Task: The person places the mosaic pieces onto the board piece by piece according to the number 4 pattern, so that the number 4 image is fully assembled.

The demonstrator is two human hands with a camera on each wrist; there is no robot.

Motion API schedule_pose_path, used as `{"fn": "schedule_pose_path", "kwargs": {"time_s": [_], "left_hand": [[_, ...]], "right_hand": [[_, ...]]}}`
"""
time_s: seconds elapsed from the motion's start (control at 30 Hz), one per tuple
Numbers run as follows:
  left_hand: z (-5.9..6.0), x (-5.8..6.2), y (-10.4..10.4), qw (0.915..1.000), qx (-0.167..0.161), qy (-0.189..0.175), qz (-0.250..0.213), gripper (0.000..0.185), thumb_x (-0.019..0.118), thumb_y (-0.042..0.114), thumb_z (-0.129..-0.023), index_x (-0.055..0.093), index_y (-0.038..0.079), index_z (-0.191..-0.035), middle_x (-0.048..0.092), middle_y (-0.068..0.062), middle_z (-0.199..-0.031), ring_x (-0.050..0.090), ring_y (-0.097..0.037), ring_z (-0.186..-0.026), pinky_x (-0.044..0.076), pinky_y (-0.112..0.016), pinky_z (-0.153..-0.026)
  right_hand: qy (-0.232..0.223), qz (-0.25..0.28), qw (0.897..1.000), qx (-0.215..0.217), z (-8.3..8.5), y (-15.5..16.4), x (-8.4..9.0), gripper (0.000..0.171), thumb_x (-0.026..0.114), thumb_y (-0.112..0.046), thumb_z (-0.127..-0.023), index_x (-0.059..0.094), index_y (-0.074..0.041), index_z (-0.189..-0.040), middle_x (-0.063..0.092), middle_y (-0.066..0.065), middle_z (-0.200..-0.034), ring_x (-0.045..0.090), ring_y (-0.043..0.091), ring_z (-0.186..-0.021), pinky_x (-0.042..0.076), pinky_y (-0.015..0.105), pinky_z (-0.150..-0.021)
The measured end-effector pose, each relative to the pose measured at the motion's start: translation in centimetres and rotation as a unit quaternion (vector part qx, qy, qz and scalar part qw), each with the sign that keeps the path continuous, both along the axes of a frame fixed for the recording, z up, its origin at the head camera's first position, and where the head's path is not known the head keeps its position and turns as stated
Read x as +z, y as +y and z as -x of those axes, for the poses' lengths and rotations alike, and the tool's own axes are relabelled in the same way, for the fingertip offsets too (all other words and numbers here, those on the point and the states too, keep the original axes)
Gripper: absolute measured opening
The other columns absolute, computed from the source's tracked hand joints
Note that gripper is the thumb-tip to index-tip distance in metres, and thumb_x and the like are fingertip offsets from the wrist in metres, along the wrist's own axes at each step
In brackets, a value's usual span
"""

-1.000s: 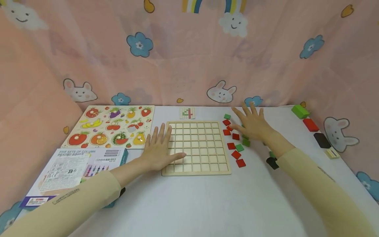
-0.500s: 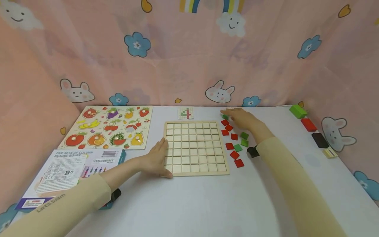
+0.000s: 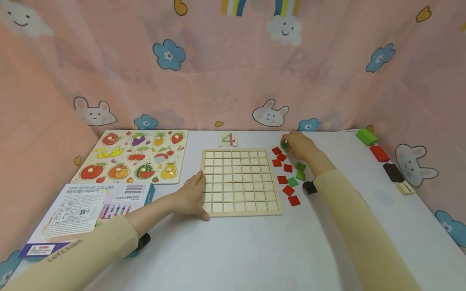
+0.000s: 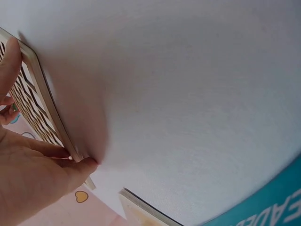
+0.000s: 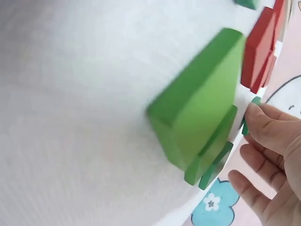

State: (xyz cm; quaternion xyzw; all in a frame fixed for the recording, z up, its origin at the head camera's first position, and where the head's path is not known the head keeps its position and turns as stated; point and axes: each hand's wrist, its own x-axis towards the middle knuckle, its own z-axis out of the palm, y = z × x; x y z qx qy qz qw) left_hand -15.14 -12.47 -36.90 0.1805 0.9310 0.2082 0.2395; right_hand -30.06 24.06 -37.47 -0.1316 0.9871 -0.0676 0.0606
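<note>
Head view: both arms wear long, close-fitting sleeves of pale beige fabric that end at the wrists. The left sleeve [image 3: 76,252] carries small dark lettering along the forearm, reading roughly "Let'sSlim". A black band or device [image 3: 143,241] sits under the left forearm, partly hidden by the sleeve. A similar black object [image 3: 310,187] shows beside the right sleeve [image 3: 358,226] at the wrist; its form is too small to tell. The left hand [image 3: 189,197] and the right hand [image 3: 301,148] are bare, with no rings or gloves visible. Wrist views: only bare fingers [image 5: 268,129] and thumb [image 4: 70,172] show; no sleeve appears.
</note>
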Motion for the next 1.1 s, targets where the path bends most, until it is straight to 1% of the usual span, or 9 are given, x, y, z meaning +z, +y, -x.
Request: {"fn": "schedule_pose_path", "kwargs": {"time_s": [0.07,0.2,0.3,0.47,0.57,0.67,0.77,0.87,1.1], "left_hand": [[-0.1,0.1,0.0,1.0000,0.001,0.003,0.003,0.126,0.089,0.032,-0.069,0.007,-0.015,-0.152,-0.003,-0.032,-0.163,0.003,-0.051,-0.152,0.011,-0.060,-0.124],[-0.1,0.2,0.0,0.9999,-0.001,0.006,0.009,0.126,0.089,0.033,-0.070,0.007,-0.015,-0.152,-0.002,-0.032,-0.163,0.004,-0.052,-0.151,0.013,-0.060,-0.124],[0.0,0.2,0.0,0.9999,-0.004,0.005,0.013,0.126,0.088,0.033,-0.070,0.007,-0.015,-0.152,-0.003,-0.033,-0.163,0.004,-0.052,-0.151,0.014,-0.061,-0.123],[-0.1,0.1,0.0,0.9997,-0.009,0.004,0.021,0.125,0.088,0.034,-0.071,0.006,-0.015,-0.152,-0.003,-0.033,-0.163,0.004,-0.052,-0.151,0.015,-0.061,-0.123],[-0.1,0.0,0.1,0.9996,-0.010,0.005,0.024,0.125,0.087,0.035,-0.072,0.006,-0.015,-0.153,-0.003,-0.032,-0.163,0.004,-0.052,-0.151,0.016,-0.061,-0.123],[0.0,0.0,0.1,0.9997,-0.009,0.007,0.024,0.125,0.088,0.035,-0.071,0.006,-0.015,-0.152,-0.003,-0.032,-0.163,0.005,-0.052,-0.151,0.016,-0.061,-0.123],[0.0,0.0,0.1,0.9997,-0.007,0.006,0.025,0.126,0.088,0.035,-0.071,0.005,-0.015,-0.153,-0.003,-0.032,-0.163,0.004,-0.051,-0.152,0.015,-0.061,-0.123],[0.0,0.0,0.1,0.9997,-0.005,0.005,0.025,0.126,0.088,0.034,-0.071,0.005,-0.015,-0.153,-0.003,-0.031,-0.163,0.004,-0.051,-0.152,0.016,-0.062,-0.122],[0.0,0.0,0.1,0.9995,-0.005,0.002,0.030,0.127,0.088,0.035,-0.071,0.004,-0.014,-0.153,-0.004,-0.030,-0.164,0.003,-0.051,-0.152,0.016,-0.062,-0.122]], "right_hand": [[-0.003,0.009,1.000,-0.006,0.1,0.2,0.0,0.026,0.066,-0.007,-0.092,0.061,-0.005,-0.117,0.061,0.019,-0.120,0.054,0.034,-0.110,0.047,0.052,-0.103],[-0.004,0.032,0.999,-0.013,0.3,0.2,0.1,0.019,0.067,-0.007,-0.091,0.058,-0.001,-0.106,0.063,0.018,-0.109,0.056,0.032,-0.095,0.051,0.045,-0.087],[0.008,0.058,0.998,-0.021,0.2,-0.3,0.2,0.013,0.067,-0.007,-0.091,0.060,-0.001,-0.100,0.065,0.018,-0.102,0.057,0.031,-0.088,0.051,0.043,-0.081],[0.024,0.154,0.988,-0.019,0.0,-2.5,0.5,0.012,0.062,-0.008,-0.096,0.066,-0.002,-0.105,0.068,0.019,-0.103,0.059,0.031,-0.094,0.053,0.045,-0.088],[0.003,0.205,0.979,0.005,-0.1,-4.4,0.7,0.018,0.059,-0.009,-0.098,0.068,-0.002,-0.111,0.068,0.018,-0.109,0.060,0.031,-0.099,0.054,0.044,-0.092],[-0.014,0.229,0.973,0.035,-0.2,-6.2,0.9,0.019,0.060,-0.010,-0.097,0.070,-0.004,-0.112,0.070,0.015,-0.111,0.062,0.029,-0.100,0.054,0.040,-0.090],[-0.017,0.244,0.968,0.060,-0.2,-7.8,0.9,0.017,0.063,-0.010,-0.095,0.073,-0.005,-0.108,0.073,0.013,-0.106,0.063,0.026,-0.094,0.054,0.033,-0.081],[-0.014,0.246,0.966,0.073,-0.2,-9.1,0.8,0.014,0.065,-0.009,-0.094,0.075,-0.006,-0.104,0.074,0.010,-0.101,0.063,0.023,-0.090,0.052,0.029,-0.075],[-0.039,0.219,0.973,0.066,-0.3,-10.6,0.7,0.009,0.070,-0.009,-0.090,0.075,-0.005,-0.096,0.073,0.012,-0.102,0.064,0.025,-0.094,0.054,0.037,-0.086]]}}
